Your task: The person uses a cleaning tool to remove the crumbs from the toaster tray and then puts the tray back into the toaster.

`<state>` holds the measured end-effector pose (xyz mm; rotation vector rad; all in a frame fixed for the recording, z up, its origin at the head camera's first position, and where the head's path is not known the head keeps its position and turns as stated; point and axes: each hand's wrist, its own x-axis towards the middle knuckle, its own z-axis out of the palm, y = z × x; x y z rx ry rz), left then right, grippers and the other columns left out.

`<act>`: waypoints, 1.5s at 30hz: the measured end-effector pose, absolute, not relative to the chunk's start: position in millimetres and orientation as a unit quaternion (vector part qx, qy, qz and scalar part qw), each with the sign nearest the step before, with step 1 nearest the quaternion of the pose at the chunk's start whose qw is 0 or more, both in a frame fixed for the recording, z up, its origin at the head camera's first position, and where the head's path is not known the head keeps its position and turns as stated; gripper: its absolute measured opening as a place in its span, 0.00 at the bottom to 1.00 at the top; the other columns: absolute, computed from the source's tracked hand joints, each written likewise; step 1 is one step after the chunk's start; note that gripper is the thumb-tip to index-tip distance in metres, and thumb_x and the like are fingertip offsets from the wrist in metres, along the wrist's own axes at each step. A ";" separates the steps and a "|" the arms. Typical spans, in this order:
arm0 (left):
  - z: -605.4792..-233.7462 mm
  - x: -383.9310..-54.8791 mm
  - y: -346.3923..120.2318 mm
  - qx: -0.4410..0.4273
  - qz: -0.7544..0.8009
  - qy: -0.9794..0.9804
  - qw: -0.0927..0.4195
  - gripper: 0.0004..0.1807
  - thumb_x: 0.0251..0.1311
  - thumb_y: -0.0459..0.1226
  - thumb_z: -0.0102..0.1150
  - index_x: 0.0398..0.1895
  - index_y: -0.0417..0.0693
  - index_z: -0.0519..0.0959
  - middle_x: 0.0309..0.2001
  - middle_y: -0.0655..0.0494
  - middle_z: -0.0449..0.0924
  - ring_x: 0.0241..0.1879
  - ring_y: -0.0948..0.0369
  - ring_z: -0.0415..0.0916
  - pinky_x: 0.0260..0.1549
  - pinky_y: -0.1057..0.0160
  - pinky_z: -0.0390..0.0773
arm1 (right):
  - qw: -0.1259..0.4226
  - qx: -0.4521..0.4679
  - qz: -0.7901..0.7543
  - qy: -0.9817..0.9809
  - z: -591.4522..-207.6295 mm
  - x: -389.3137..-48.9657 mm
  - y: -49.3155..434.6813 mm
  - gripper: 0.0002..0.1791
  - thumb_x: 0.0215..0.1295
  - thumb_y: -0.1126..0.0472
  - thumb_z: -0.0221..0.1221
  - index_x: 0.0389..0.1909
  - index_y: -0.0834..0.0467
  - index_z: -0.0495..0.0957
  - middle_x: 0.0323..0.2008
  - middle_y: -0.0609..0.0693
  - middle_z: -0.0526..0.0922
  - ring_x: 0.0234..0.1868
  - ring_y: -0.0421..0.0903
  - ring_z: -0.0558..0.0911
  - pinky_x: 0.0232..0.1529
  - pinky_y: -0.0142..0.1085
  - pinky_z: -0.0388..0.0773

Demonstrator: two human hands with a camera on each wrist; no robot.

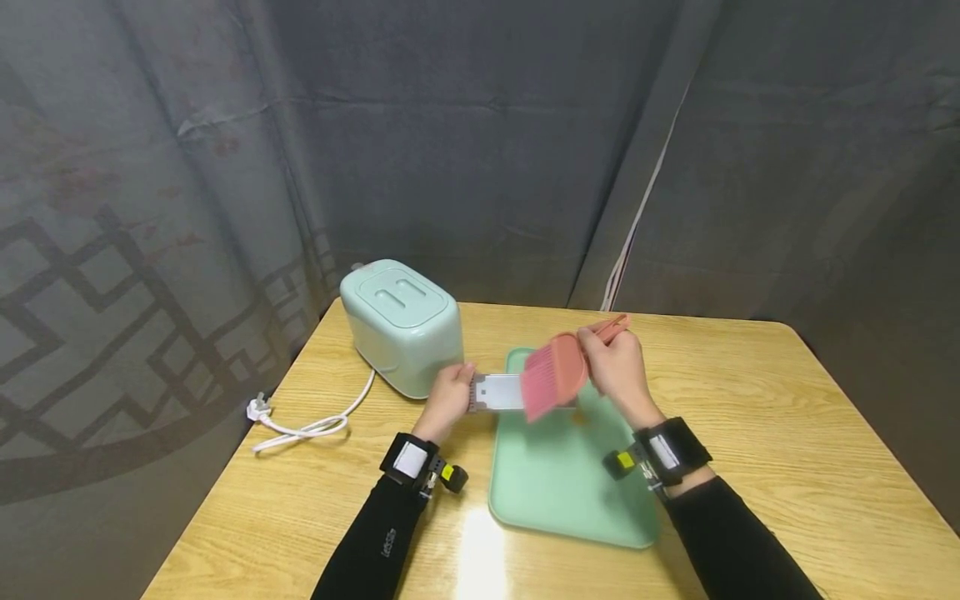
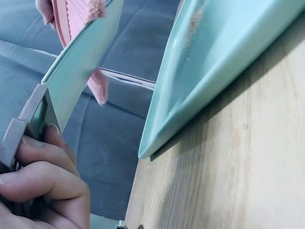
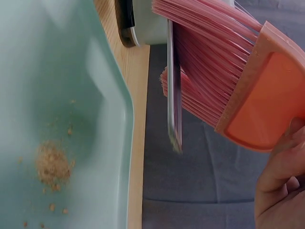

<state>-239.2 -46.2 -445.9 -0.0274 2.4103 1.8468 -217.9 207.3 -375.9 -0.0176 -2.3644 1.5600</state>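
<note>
My left hand (image 1: 447,400) grips the grey end of a flat metal crumb tray (image 1: 498,392), which is held out over the far part of a mint-green tray (image 1: 567,492). In my right hand (image 1: 618,371) is the handle of a pink brush (image 1: 557,375). Its bristles (image 3: 209,62) straddle the crumb tray's edge in the right wrist view, some on either side of it. A small heap of brown crumbs (image 3: 52,164) lies on the green tray, with loose bits scattered around it.
A mint-green toaster (image 1: 405,329) with its lid on stands at the back left, close to my left hand. Its white cord (image 1: 318,427) and plug (image 1: 258,408) lie on the wooden table (image 1: 757,417). Grey curtains (image 1: 480,167) hang behind.
</note>
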 end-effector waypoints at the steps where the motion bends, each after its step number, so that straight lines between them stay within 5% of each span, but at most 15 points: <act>1: -445.8 -239.0 -46.7 -0.010 0.607 0.793 0.054 0.23 0.81 0.42 0.40 0.57 0.32 0.77 0.50 0.42 0.80 0.49 0.50 0.76 0.53 0.49 0.75 | 0.155 -0.003 0.544 -0.825 -376.3 -217.8 209.1 0.20 0.74 0.54 0.55 0.33 0.69 0.80 0.09 0.44 0.68 0.05 0.38 0.66 0.06 0.33 0.62; 16: -447.3 -239.6 -53.5 -0.022 0.613 0.788 0.048 0.24 0.81 0.42 0.39 0.60 0.31 0.76 0.52 0.42 0.79 0.50 0.50 0.75 0.54 0.50 0.74 | 0.161 0.036 0.521 -0.838 -378.5 -211.5 228.8 0.31 0.73 0.41 0.58 0.22 0.65 0.78 0.07 0.49 0.71 0.04 0.46 0.70 0.06 0.36 0.66; 22: -448.7 -240.6 -55.6 -0.028 0.614 0.787 0.049 0.23 0.81 0.42 0.39 0.55 0.33 0.78 0.49 0.43 0.79 0.47 0.52 0.75 0.49 0.54 0.75 | 0.151 0.041 0.500 -0.852 -374.5 -208.3 231.9 0.27 0.69 0.41 0.63 0.24 0.62 0.79 0.09 0.53 0.72 0.06 0.51 0.73 0.07 0.37 0.67; 45: -447.3 -238.9 -59.0 -0.029 0.618 0.784 0.053 0.24 0.81 0.44 0.39 0.58 0.32 0.76 0.46 0.45 0.77 0.45 0.54 0.74 0.44 0.59 0.73 | 0.230 0.031 0.441 -0.867 -371.2 -203.8 229.6 0.27 0.60 0.38 0.69 0.22 0.59 0.78 0.13 0.52 0.78 0.07 0.47 0.74 0.08 0.34 0.70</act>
